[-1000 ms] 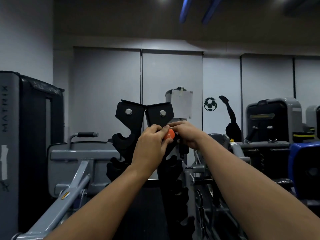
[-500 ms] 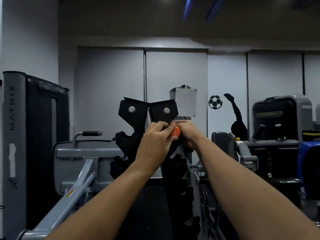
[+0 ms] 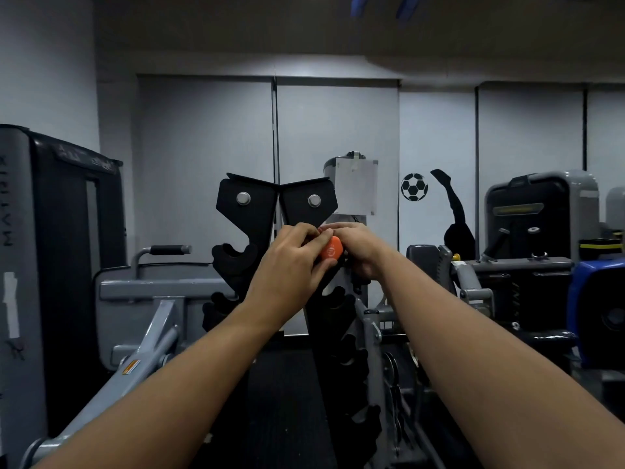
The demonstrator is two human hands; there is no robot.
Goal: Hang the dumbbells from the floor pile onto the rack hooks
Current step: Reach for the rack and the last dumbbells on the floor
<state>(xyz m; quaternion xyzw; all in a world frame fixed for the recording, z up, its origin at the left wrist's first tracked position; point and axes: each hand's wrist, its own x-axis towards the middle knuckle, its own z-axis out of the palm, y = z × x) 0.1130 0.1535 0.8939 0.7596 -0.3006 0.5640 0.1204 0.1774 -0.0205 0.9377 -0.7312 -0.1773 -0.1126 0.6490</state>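
Note:
A small orange dumbbell [image 3: 330, 251] sits at the top right hook of the black dumbbell rack [image 3: 248, 211]. My left hand [image 3: 291, 262] grips its near end, thumb under it and fingers over it. Just to the right of the orange end, my right hand [image 3: 360, 248] curls around the rest of the dumbbell, which the hand hides. The rack's empty hooks run down both sides below my hands. The floor pile is out of view.
A grey weight machine [image 3: 142, 292] with a padded handle stands left of the rack, and a tall black machine [image 3: 50, 265] is at the far left. More grey and blue machines [image 3: 541, 252] crowd the right. A white wall lies behind.
Both hands stay on the orange dumbbell at the rack's top right hook. The camera has shifted slightly, and more of the orange end now shows between my hands.

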